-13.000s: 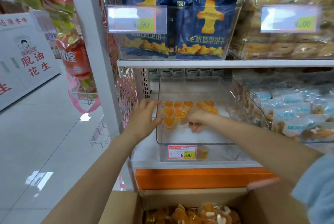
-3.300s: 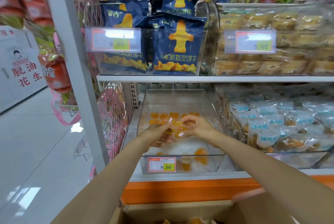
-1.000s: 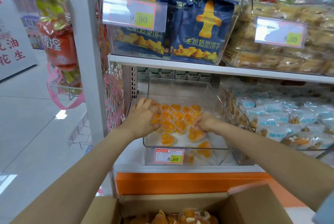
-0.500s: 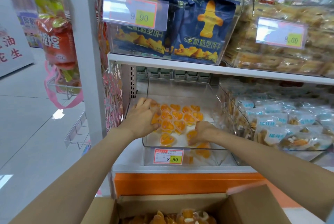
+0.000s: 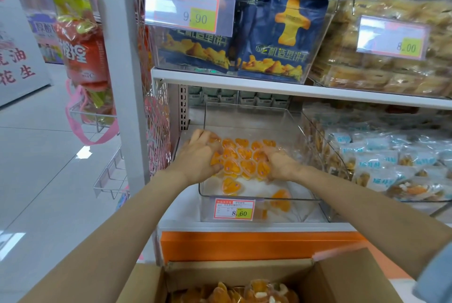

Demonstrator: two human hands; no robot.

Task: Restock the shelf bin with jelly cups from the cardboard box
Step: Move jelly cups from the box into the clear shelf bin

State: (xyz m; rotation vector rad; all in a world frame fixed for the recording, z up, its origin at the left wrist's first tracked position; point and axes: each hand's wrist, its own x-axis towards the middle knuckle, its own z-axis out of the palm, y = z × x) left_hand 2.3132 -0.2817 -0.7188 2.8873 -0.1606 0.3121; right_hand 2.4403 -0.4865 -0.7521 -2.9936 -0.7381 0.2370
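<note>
Shop aisle, pale tiled floor [image 5: 49,180] at left, white shelving upright [image 5: 122,70] rising between floor and stock. Upper shelf: clear bin of blue biscuit bags [image 5: 281,31] behind a tag reading 9.90, wrapped pastries [image 5: 391,75] beside it tagged 8.00. Lower shelf: clear shelf bin [image 5: 303,207] with a red-and-yellow price tag [image 5: 234,209] reading 8.60 on its front wall; light blue snack packs [image 5: 381,163] in the neighbouring bin to the right. Orange jelly cups [image 5: 238,158] lying flat on the bin floor in a packed cluster toward the back; two more apart near the front, one lone cup [image 5: 230,185] just ahead of the cluster, another [image 5: 281,198] by the front wall. Both forearms bare, stretched forward and up into the bin, converging. Left hand [image 5: 200,155] palm down, fingers spread and slightly curled, resting on the cluster's left edge, nothing gripped. Right hand [image 5: 278,162] back toward the camera, fingers curled under against the cluster's right edge; grip on a cup not discernible. Blue sleeve [image 5: 437,275] at bottom right. Cardboard box [image 5: 342,275] open at bottom of view, below the orange shelf base [image 5: 244,244], more orange cups visible inside
</note>
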